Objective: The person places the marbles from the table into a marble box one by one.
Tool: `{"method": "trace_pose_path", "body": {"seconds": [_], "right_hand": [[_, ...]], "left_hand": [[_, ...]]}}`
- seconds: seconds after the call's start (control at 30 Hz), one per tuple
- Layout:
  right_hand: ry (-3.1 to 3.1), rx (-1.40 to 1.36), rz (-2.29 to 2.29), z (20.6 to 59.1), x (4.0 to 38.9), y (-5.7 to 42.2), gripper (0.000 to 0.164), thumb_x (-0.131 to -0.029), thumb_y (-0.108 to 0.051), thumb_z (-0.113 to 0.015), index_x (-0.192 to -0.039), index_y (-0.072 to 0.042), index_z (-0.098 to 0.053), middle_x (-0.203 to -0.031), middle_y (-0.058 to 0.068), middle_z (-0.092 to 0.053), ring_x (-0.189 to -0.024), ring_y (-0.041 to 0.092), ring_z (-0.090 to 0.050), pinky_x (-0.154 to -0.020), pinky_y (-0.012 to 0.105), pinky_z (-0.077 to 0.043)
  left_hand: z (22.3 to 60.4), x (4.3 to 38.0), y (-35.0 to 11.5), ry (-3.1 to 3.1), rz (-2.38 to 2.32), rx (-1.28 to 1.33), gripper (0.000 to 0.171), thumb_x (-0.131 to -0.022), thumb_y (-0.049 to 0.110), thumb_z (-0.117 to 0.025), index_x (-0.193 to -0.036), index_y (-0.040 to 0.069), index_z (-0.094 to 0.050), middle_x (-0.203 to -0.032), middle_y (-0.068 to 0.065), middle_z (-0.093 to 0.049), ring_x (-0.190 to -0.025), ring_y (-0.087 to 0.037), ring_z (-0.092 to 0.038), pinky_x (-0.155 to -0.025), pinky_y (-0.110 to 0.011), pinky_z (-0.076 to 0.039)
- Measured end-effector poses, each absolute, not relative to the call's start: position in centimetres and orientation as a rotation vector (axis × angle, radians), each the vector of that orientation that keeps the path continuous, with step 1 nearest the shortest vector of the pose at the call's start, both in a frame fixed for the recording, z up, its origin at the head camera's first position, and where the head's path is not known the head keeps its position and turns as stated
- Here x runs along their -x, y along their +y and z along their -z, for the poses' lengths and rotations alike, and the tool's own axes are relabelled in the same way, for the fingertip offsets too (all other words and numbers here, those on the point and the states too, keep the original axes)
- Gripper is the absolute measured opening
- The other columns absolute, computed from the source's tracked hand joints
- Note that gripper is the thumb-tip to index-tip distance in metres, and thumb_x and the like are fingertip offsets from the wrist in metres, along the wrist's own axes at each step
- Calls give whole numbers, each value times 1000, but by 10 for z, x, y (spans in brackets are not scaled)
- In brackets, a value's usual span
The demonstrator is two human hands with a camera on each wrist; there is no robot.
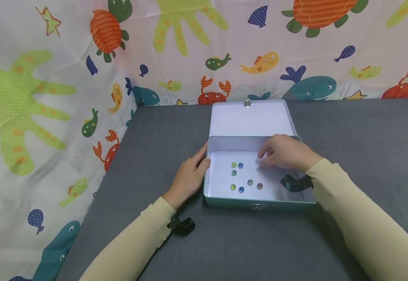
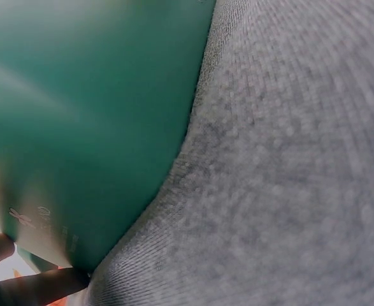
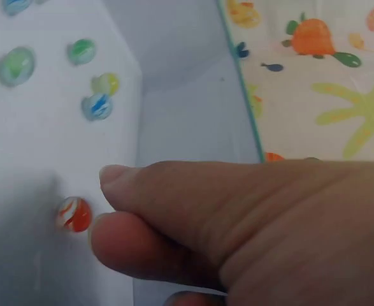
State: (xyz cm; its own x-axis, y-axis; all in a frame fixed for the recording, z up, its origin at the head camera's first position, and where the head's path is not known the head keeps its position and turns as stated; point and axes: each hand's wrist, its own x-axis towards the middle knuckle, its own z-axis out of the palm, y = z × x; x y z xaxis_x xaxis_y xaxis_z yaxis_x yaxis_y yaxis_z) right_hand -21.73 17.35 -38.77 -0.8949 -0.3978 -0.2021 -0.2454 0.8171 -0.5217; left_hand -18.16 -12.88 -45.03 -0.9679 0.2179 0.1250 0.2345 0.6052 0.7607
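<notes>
A green metal box (image 1: 256,204) with a white interior stands with its lid (image 1: 251,120) tipped back. My left hand (image 1: 189,173) rests against the box's left side, thumb at the rim; straight fingers (image 2: 46,285) touch the green outer wall in the left wrist view. Inside the box, my right hand (image 1: 282,152) reaches down with thumb and forefinger slightly apart. Just beyond those fingertips lies an orange-and-white marble (image 3: 74,214), close to the forefinger but not between the two. Several glass marbles, including a blue one (image 1: 241,189) and a green one (image 1: 250,182), lie on the box floor to the left.
The box stands on a dark grey cloth-covered table (image 1: 232,242). Behind and to the left hangs a curtain (image 1: 186,70) printed with sea animals. Black bands with small devices (image 1: 182,226) sit on both wrists. A metal clasp (image 1: 257,206) is on the box front.
</notes>
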Motion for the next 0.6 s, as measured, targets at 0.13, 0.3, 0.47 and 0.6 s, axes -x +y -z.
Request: {"method": "trace_pose_path", "body": {"seconds": [0.13, 0.3, 0.47, 0.6], "right_hand": [[2693, 487, 795, 387, 218, 175, 16, -86, -16, -86, -100, -8, -83, -71, 0, -69, -69, 19, -59, -61, 34, -49], [2672, 461, 896, 383, 216, 180, 16, -88, -16, -84, -102, -8, -82, -68, 2, -70, -69, 21, -57, -59, 34, -45], [2637, 426, 956, 381, 213, 183, 20, -90, -18, -84, -105, -6, -81, -67, 6, -70, -68, 22, -56, -60, 34, -43], [2641, 443, 968, 382, 214, 183, 22, -90, -20, -84, -108, -7, -82, -67, 8, -69, -66, 21, -54, -60, 33, -41]], "left_hand": [[451, 182, -129, -2789, 1325, 397, 58, -108, 48, -40, -164, 30, -40, -158, -1, -52, -147, -24, -47, -128, -54, -23], [450, 182, -127, -2781, 1332, 403, 58, -108, 47, -41, -163, 30, -40, -157, -2, -53, -146, -26, -48, -128, -55, -24], [451, 182, -127, -2797, 1345, 397, 57, -108, 47, -41, -163, 31, -39, -158, -2, -52, -147, -26, -47, -128, -54, -23], [451, 181, -129, -2803, 1333, 376, 57, -108, 47, -41, -163, 33, -39, -158, -1, -52, -148, -27, -47, -127, -54, -25]]}}
